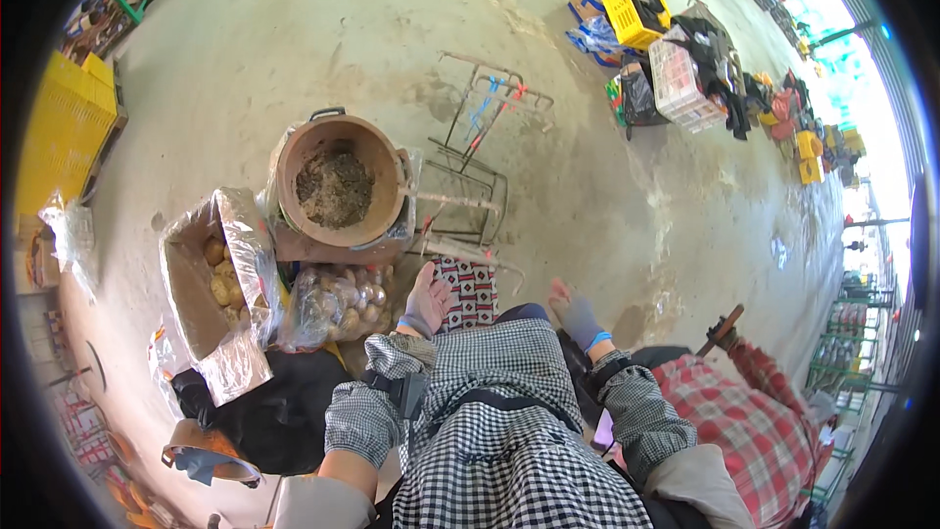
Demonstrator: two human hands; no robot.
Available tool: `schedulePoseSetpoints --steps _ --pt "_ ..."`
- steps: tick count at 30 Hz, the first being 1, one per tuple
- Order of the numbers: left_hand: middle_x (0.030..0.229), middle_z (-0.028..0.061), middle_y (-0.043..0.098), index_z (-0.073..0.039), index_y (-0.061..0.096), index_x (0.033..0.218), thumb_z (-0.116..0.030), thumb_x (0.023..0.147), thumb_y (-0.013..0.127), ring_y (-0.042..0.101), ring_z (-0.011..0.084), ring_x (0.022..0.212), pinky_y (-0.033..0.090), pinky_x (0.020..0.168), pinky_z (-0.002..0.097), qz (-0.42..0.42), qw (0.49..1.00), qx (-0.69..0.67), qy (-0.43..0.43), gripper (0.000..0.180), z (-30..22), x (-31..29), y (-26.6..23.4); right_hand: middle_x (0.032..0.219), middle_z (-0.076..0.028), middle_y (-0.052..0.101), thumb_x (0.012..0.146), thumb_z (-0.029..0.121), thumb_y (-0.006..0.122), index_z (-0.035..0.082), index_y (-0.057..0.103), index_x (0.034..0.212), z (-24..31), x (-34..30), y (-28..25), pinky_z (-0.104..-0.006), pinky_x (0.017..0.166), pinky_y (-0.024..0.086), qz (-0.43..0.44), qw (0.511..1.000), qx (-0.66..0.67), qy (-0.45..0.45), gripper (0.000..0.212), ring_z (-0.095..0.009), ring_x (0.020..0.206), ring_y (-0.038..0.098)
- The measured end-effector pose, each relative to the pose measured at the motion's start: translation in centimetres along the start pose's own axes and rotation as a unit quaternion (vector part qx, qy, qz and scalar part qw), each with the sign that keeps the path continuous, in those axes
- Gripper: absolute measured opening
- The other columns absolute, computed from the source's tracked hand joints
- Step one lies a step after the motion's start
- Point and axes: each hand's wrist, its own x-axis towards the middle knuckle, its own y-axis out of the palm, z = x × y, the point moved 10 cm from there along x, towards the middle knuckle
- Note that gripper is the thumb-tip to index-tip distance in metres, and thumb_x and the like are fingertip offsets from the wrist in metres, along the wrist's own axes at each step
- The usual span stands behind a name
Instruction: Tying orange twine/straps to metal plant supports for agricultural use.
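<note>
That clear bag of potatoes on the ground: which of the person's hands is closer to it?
Left. The left hand is right beside the bag of potatoes, at its right edge. The right hand is farther right, beyond the patterned cloth.

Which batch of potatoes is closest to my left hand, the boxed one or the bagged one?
The clear plastic bag of potatoes, just beside your left hand; the plastic-lined cardboard box of potatoes sits farther left.
</note>
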Motion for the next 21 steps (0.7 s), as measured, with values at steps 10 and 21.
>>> schedulePoseSetpoints --steps 10,21 --pt "0.122 0.0089 0.054 -0.009 0.052 0.119 -0.039 0.090 0.052 0.049 0.0268 0.112 0.039 0.096 0.0457 -0.025 0.983 -0.176 0.054 0.042 2.2 12.7 3.8 0.139 -0.026 0.029 0.072 0.047 0.068 -0.001 0.016 0.141 14.1 30.8 -13.1 -0.0443 0.106 0.023 -0.044 0.972 -0.119 -0.198 0.098 -0.040 0.129 0.027" --pt "0.109 0.0078 0.057 -0.006 0.052 0.116 -0.026 0.079 0.071 0.057 0.0206 0.089 0.048 0.072 0.0335 -0.389 0.889 -0.133 0.200 0.047 -6.8 13.5 7.4 0.114 -0.021 0.053 0.060 0.049 0.075 -0.005 0.007 0.141 13.4 56.9 -8.2 -0.0387 0.097 0.034 0.185 0.949 -0.102 -0.235 0.119 -0.033 0.112 0.047"
